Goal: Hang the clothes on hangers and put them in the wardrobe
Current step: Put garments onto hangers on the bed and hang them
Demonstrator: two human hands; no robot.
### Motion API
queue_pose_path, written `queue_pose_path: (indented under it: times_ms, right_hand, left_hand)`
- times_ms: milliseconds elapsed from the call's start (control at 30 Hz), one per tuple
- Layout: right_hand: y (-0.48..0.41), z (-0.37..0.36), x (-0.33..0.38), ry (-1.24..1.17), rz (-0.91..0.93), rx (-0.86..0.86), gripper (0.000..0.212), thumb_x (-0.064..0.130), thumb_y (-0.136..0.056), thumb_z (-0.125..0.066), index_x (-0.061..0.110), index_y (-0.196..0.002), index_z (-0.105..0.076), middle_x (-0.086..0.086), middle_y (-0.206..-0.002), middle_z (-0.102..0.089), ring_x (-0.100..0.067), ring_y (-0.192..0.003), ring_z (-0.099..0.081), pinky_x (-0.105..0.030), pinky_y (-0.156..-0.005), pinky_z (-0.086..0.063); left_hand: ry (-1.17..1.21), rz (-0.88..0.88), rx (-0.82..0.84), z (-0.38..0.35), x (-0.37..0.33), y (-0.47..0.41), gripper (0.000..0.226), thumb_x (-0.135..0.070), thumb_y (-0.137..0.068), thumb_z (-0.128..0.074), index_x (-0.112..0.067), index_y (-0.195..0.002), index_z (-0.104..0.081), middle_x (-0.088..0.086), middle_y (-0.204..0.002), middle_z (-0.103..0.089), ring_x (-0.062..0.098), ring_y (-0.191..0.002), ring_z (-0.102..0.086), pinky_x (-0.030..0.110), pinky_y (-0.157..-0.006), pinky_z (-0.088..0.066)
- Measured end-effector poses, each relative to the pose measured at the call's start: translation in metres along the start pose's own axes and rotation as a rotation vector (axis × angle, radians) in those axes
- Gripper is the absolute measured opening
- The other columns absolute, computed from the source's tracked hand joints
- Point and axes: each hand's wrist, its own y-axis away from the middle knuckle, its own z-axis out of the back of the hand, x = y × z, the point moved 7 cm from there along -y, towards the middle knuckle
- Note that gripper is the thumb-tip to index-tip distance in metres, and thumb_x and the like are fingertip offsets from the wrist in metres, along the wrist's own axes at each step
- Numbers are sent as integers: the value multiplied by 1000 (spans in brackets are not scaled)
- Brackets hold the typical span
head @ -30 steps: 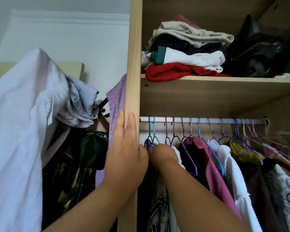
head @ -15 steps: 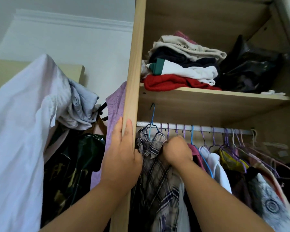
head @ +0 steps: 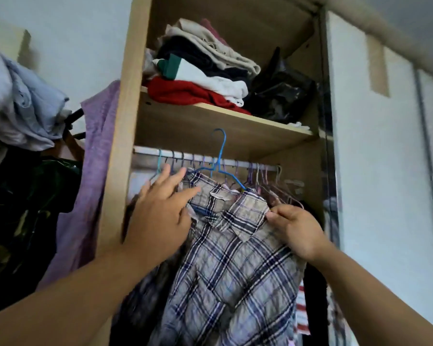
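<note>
Pinching the plaid shirt (head: 230, 270) at its shoulder with my right grip (head: 295, 231), left grip (head: 160, 218) spread flat on the collar, I'd level the blue hanger (head: 221, 156), whose hook is above the rail (head: 145, 150), then lower it.

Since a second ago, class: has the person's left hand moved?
Yes. The left hand has come off the front edge of the wardrobe side panel and shifted right into the opening, fingers spread at the plaid shirt.
</note>
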Motion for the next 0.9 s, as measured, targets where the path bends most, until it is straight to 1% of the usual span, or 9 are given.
queue_pose_path:
  times_ms: [133,333,433,500,567,600,667,767,900]
  right_hand:
    - [48,48,0,32,-21,-71,24,16,-92,-57,8,-69,-62,5,-61,-54,-3,-55,-46,-18,-54,-36]
    - [129,114,20,183,-139,-174,21,14,-89,-59,10,-70,-67,4,-61,-63,-1,-58,-52,-17,-56,-40]
    - [177,130,37,281,-223,-200,16,15,-89,-60,11,-77,-71,-10,-75,-69,-8,-66,-57,-24,-62,-44]
    - [210,134,48,368,-319,-220,15,18,-89,-61,16,-78,-71,-10,-78,-69,-10,-67,-59,-28,-66,-47]
    - [246,133,61,409,-425,-248,15,21,-89,-61,24,-79,-72,-3,-76,-70,-10,-67,-61,-30,-67,-50]
    - [266,132,68,438,-478,-280,16,22,-88,-62,29,-79,-72,2,-73,-70,-7,-66,-61,-26,-66,-50]
    - [304,127,83,531,-560,-355,20,23,-88,-63,37,-76,-71,11,-64,-65,-1,-58,-56,-15,-58,-45]
    - [370,116,99,641,-751,-413,20,27,-86,-64,40,-72,-70,10,-57,-59,-5,-53,-49,-20,-53,-40]
    - [481,95,118,747,-1058,-472,32,25,-87,-64,31,-55,-63,13,-44,-51,4,-45,-41,-18,-49,-35]
  left_hand:
    - [145,117,131,-41,-7,7,62,-8,-80,-57,-30,-137,-48,0,-155,-28,21,-145,-15,55,-112,-15]
    - [342,196,187,-72,-4,-5,62,-19,-94,-49,-26,-149,-21,4,-157,-20,25,-145,-15,56,-113,-18]
    - [415,157,282,-92,-22,-1,51,-20,-95,-47,-18,-144,-33,18,-141,-44,35,-131,-38,52,-104,-33]
    - [483,61,333,-102,-41,9,29,-19,-95,-47,-8,-121,-53,25,-114,-58,41,-108,-52,47,-88,-43]
    - [597,10,380,-111,-56,27,14,-20,-96,-46,-10,-92,-53,21,-94,-59,42,-93,-56,46,-78,-45]
    - [649,-22,409,-114,-65,39,15,-22,-96,-45,-11,-87,-50,19,-89,-59,41,-89,-57,46,-76,-46]
    - [754,-63,448,-115,-81,66,14,-22,-96,-46,-13,-87,-53,19,-85,-59,41,-87,-59,43,-72,-47]
    - [917,-145,475,-109,-111,109,19,-16,-93,-52,-19,-75,-51,12,-71,-55,38,-78,-59,38,-61,-40]
    - [1044,-329,616,-97,-169,171,10,-15,-92,-53,-16,-98,-61,13,-87,-64,33,-78,-59,40,-66,-49]
